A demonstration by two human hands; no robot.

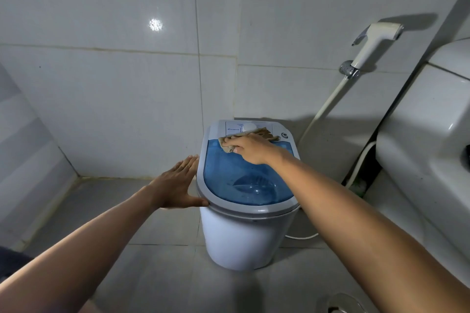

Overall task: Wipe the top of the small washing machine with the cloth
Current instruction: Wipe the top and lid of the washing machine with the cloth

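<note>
A small white washing machine stands on the tiled floor, with a grey rim and a see-through blue lid. A beige cloth lies across the far end of the lid, partly over the grey control panel. My right hand presses on the cloth and grips its left part. Against the machine's left rim rests my left hand, fingers flat and spread, thumb on the rim's front corner. Part of the cloth is hidden under my right hand.
A white toilet cistern fills the right side. A bidet sprayer hangs on the tiled wall with its hose running down behind the machine. A white cable lies on the floor at the machine's right. A floor drain sits bottom right.
</note>
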